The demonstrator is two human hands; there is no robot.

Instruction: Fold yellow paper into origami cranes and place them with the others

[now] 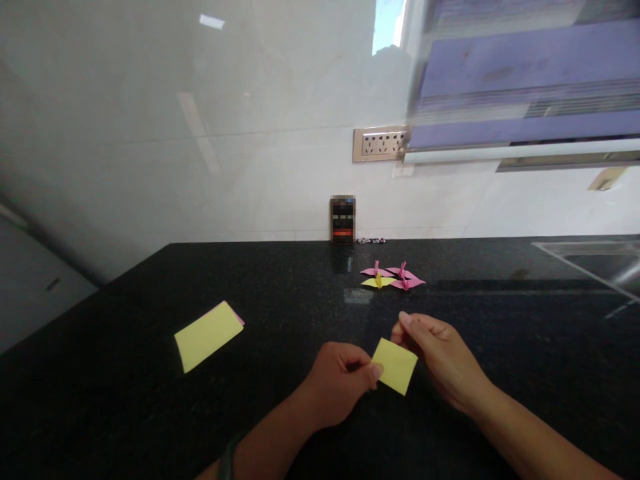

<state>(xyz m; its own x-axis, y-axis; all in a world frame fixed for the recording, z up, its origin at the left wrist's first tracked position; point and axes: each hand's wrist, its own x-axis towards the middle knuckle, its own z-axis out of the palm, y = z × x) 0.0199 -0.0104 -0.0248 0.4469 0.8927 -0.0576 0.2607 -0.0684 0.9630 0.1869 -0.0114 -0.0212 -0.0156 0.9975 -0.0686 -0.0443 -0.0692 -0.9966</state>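
A small square of folded yellow paper [397, 365] is pinched by its left corner between the thumb and fingers of my left hand [337, 381], just above the dark counter. Close by the paper's upper right edge is my right hand [445, 357], its thumb drawn in against curled fingers. The fingertips of that hand are partly hidden, so whether they grip anything cannot be seen. Beyond both hands stand several folded paper cranes, pink ones [406, 283] and a yellow one [379, 281], grouped together.
Yellow paper [209, 337] with a pink edge beneath lies at the left on the black counter [280, 300]. A phone-like device [343, 220] with a blurred screen leans on the wall by a beaded strand [371, 241]. Sockets [383, 143] are on the wall; a sink [600, 260] is right.
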